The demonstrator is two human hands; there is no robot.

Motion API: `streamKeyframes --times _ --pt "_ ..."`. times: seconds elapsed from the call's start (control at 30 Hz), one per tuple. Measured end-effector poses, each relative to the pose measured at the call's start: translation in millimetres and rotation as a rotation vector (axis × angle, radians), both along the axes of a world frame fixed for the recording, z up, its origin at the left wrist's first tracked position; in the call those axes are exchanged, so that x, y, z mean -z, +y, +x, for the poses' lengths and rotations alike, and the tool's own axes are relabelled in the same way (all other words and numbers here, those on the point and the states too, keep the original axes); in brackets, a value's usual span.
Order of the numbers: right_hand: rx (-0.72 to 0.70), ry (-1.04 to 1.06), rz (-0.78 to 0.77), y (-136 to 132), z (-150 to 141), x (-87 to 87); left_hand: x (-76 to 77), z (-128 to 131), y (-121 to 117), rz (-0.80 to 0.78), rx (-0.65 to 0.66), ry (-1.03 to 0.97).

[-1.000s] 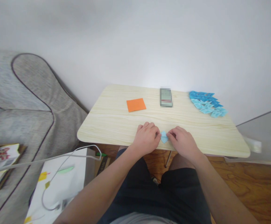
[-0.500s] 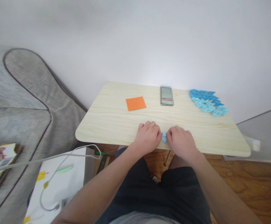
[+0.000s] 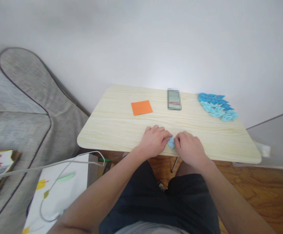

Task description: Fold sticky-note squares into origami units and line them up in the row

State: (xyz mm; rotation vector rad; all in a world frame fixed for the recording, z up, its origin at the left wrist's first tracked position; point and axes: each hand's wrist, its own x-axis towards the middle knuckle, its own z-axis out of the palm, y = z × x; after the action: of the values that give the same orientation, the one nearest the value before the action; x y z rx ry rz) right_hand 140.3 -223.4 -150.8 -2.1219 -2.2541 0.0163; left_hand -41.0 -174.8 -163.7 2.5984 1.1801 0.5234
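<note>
A small piece of light blue folded paper (image 3: pixel 171 143) lies at the table's near edge, pointed toward me. My left hand (image 3: pixel 154 140) pinches its left side, with the index finger reaching over its upper edge. On the opposite side my right hand (image 3: pixel 189 145) is curled, thumb and fingertips on the paper's right edge. Part of the paper is hidden under the fingers of both hands.
Several folded blue paper pieces (image 3: pixel 216 105) sit in rows at the table's (image 3: pixel 112 130) back right. A phone-like pixelated device (image 3: pixel 174 99) and orange paper (image 3: pixel 141 108) lie toward the back. Left are a grey sofa (image 3: pixel 29 84), a white box (image 3: pixel 65 187) and a cable (image 3: pixel 58 164).
My left index finger has stretched out over the paper's upper edge. More of the paper's left side now shows, and my right hand has hardly moved.
</note>
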Motion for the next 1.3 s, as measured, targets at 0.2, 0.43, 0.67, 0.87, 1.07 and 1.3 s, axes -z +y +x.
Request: streamKeyframes --times 0.2,0.43,0.67,0.87,1.07,1.3 --pt "0.026 0.102 0.099 -4.7 3.0 11.7 -2.1 0.4 -2.0 0.008 -0.003 0.012" --pt "0.044 0.382 0.226 -19.3 3.9 25.1 -3.5 0.4 -4.4 0.010 -0.012 0.014" --pt "0.075 0.496 0.181 -17.7 8.0 25.2 -3.0 -0.2 -4.0 -0.004 0.000 0.001" --pt "0.069 0.530 0.144 -15.5 12.9 19.9 -3.4 -1.9 -2.9 -0.018 0.010 0.004" --pt "0.078 0.649 0.095 -11.7 19.3 23.7 -5.2 -2.6 -4.1 -0.005 -0.003 0.002" --pt "0.031 0.664 0.002 -6.5 27.1 20.6 -4.6 -4.2 -8.1 0.023 -0.008 -0.011"
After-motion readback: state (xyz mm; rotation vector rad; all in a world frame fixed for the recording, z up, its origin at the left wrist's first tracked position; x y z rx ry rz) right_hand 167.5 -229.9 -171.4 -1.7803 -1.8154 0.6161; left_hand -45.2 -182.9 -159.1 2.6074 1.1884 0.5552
